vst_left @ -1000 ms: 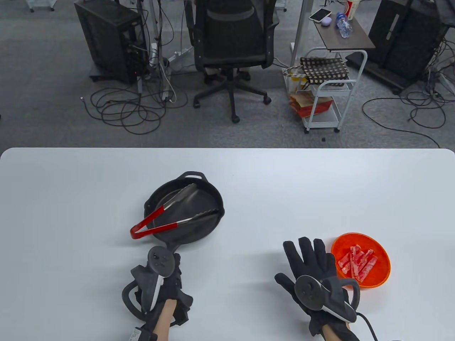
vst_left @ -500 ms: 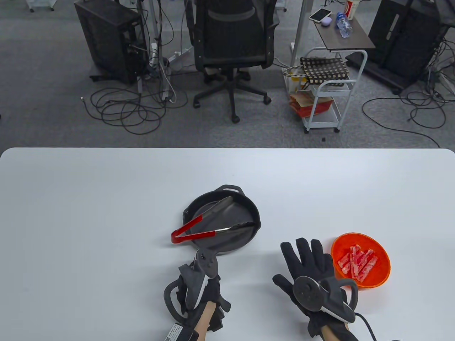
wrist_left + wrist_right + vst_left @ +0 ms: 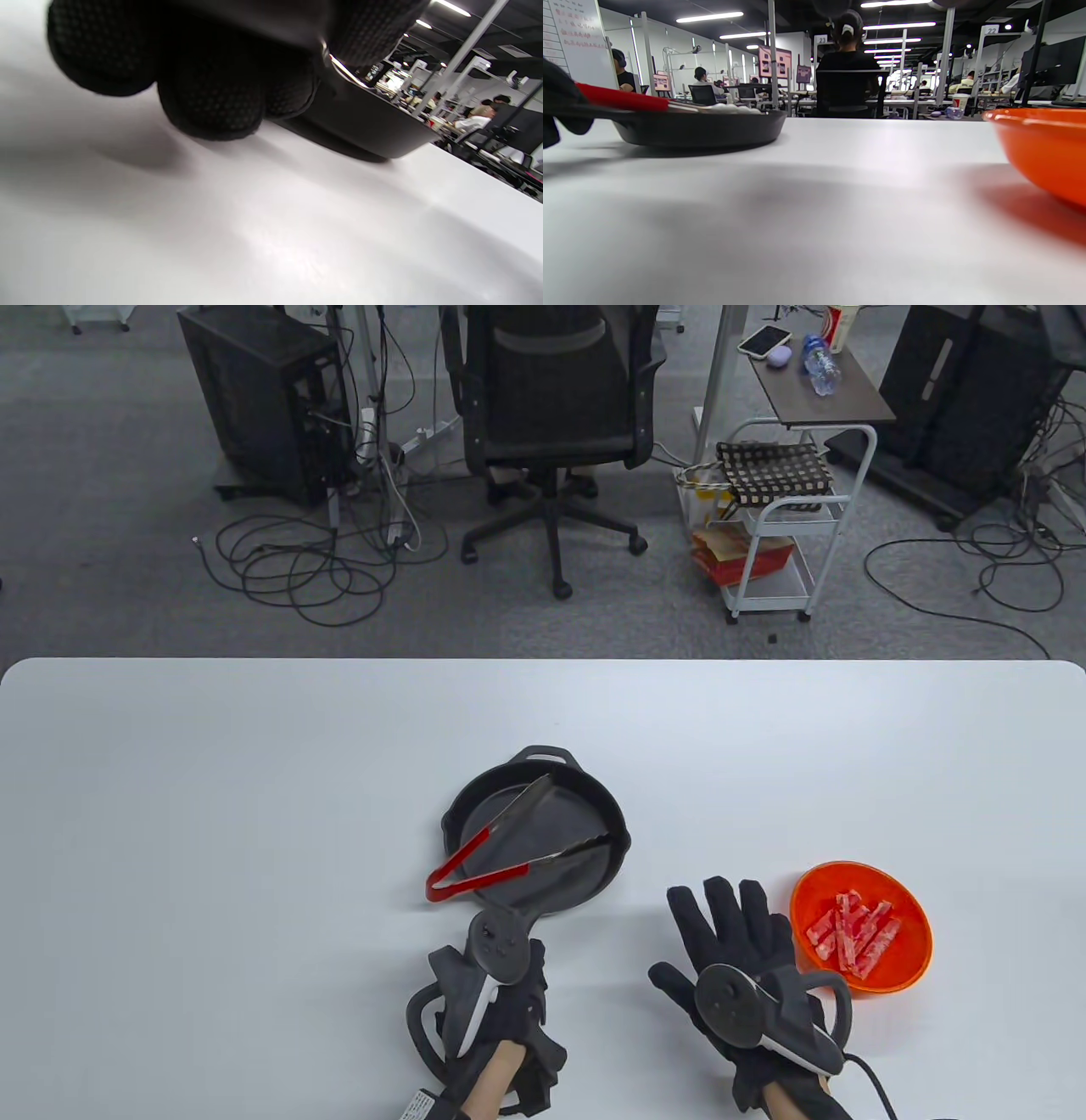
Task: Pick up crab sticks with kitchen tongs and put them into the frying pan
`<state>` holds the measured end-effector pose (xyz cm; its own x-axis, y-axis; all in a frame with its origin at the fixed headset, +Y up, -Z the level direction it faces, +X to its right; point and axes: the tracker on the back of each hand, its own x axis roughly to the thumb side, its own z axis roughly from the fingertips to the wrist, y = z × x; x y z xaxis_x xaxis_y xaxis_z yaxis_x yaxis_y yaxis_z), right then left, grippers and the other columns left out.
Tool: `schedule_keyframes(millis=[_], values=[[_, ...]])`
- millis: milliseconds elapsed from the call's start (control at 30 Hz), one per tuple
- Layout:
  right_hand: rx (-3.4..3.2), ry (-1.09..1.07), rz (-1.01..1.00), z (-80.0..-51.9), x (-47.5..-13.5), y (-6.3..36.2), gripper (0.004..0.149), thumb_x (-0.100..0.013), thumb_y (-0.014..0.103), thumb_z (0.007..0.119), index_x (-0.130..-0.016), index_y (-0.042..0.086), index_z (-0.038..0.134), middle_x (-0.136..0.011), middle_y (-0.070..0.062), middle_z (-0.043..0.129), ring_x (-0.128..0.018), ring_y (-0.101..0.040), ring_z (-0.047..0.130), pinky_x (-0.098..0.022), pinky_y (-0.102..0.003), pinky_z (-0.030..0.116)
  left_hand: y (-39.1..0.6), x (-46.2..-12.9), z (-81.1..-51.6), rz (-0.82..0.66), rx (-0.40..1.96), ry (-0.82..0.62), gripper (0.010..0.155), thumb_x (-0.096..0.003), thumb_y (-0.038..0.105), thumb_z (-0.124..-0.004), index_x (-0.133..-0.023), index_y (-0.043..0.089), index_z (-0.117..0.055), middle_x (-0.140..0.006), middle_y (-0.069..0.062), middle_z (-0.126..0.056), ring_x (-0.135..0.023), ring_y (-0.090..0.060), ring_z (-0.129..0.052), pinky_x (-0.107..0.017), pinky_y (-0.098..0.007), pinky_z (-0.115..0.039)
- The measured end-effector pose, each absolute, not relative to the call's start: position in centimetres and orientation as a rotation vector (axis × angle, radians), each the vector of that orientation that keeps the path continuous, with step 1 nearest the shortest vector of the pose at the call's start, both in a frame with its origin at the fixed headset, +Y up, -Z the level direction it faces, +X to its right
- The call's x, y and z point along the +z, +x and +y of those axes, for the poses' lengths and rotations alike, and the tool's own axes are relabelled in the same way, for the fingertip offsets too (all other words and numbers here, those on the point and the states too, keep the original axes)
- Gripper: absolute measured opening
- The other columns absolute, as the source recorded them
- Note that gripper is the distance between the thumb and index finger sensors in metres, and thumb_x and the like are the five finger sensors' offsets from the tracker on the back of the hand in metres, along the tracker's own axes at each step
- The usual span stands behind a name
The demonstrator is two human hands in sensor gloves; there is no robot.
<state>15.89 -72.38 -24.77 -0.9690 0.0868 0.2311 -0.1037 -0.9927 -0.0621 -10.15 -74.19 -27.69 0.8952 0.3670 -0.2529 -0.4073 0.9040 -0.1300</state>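
Note:
A black frying pan [image 3: 622, 836] sits mid-table, and red-handled metal tongs [image 3: 501, 848] lie open across it, their red end sticking out over the left rim. My left hand [image 3: 522, 980] is at the pan's near side. In the left wrist view its fingers [image 3: 212, 84] curl round the handle, with the pan [image 3: 373, 127] just beyond. My right hand [image 3: 730, 925] lies flat on the table with its fingers spread, holding nothing, between the pan and an orange bowl [image 3: 915, 912]. Several pink-and-white crab sticks [image 3: 853, 937] lie in that bowl.
The right wrist view looks low across the white table, with the pan [image 3: 700, 129] and the tongs' red handle [image 3: 619, 98] on the left and the bowl [image 3: 1043, 144] on the right. Beyond the far table edge stand an office chair [image 3: 556, 407] and a white cart [image 3: 785, 534].
My left hand has dragged the pan, with the tongs on it, to the right toward the bowl; over the last half second it shifted only slightly. The right hand has stayed put.

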Motion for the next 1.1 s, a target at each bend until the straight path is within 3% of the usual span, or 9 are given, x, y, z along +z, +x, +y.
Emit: schedule_keyframes(millis=[433,600,767,900,1100], values=[[3.027,0.353,-0.089,-72.4,-24.8,15.8,0.079,-0.056,0.065,0.039,-0.121,0.025,0.021,-0.124,-0.023,0.03,-0.107,-0.056,0.026,-0.071,-0.073,0.042,-9.5,-27.5,-74.8,0.157,0.399,-0.289,0.074,-0.0536,0.054,-0.072,-0.109,0.007,-0.065,-0.088,-0.011,-0.095,-0.058,-0.031,-0.107,-0.045,-0.053,-0.085],[3.021,0.35,-0.1,-72.3,-24.8,15.9,0.079,-0.056,0.065,0.039,-0.122,0.025,0.021,-0.124,-0.023,0.03,-0.107,-0.056,0.026,-0.071,-0.073,0.042,-10.2,-27.0,-72.2,0.152,0.257,-0.086,0.067,-0.0534,0.056,-0.071,-0.105,0.014,-0.075,-0.086,-0.009,-0.097,-0.061,-0.032,-0.106,-0.046,-0.054,-0.085],[3.014,0.352,-0.105,-72.3,-24.9,15.9,0.079,-0.056,0.065,0.039,-0.122,0.025,0.021,-0.124,-0.023,0.03,-0.107,-0.056,0.026,-0.071,-0.073,0.042,-12.5,-27.4,-69.4,0.115,0.319,0.145,0.063,-0.0536,0.056,-0.072,-0.102,0.016,-0.077,-0.082,-0.006,-0.098,-0.058,-0.03,-0.105,-0.048,-0.053,-0.083],[3.009,0.353,-0.108,-72.3,-24.8,15.9,0.079,-0.056,0.065,0.039,-0.122,0.024,0.022,-0.124,-0.023,0.031,-0.107,-0.056,0.027,-0.071,-0.073,0.042,-13.1,-28.7,-68.7,0.089,0.252,0.145,0.072,-0.052,0.062,-0.072,-0.111,0.02,-0.065,-0.097,-0.005,-0.086,-0.079,-0.034,-0.094,-0.06,-0.059,-0.073],[3.013,0.35,-0.116,-72.3,-24.8,15.8,0.078,-0.057,0.063,0.041,-0.121,0.024,0.023,-0.124,-0.023,0.032,-0.107,-0.056,0.028,-0.071,-0.072,0.043,-12.6,-31.8,-69.6,0.048,0.021,0.056,0.092,-0.0473,0.075,-0.068,-0.118,0.021,-0.046,-0.115,-0.008,-0.066,-0.098,-0.039,-0.077,-0.066,-0.065,-0.064]])
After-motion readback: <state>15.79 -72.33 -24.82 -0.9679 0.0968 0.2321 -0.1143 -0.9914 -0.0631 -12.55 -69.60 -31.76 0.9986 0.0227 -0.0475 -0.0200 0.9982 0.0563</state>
